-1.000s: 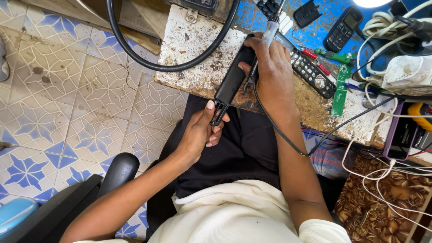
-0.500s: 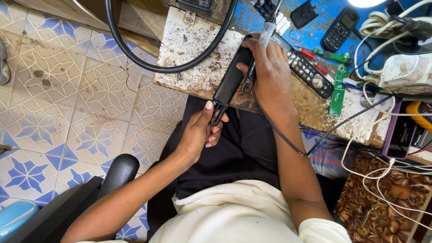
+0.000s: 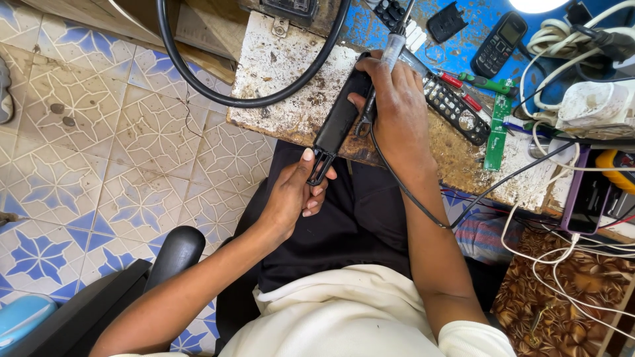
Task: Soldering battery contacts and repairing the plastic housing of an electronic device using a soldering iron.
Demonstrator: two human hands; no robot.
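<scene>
Patterned blue-and-cream floor tiles (image 3: 132,132) are spreading out to our left, and a scuffed, paint-flecked surface (image 3: 291,86) is sitting in front of us. We are gripping the lower end of a long black device (image 3: 340,119) with our left hand (image 3: 294,192), fingers closed round its tip just off the surface's edge, while its upper part is lying on the surface. Our right hand (image 3: 397,106) is wrapped round a soldering iron (image 3: 391,49), pressing down beside the device's upper half, with the iron's thin black cord (image 3: 410,198) trailing over our lap. Just beside that hand a black remote control (image 3: 456,109) is lying, a green circuit board (image 3: 495,129) is resting near it, and a small dark phone (image 3: 499,43) is sitting farther back. A thick black cable (image 3: 218,92) is looping across the surface's left corner.
</scene>
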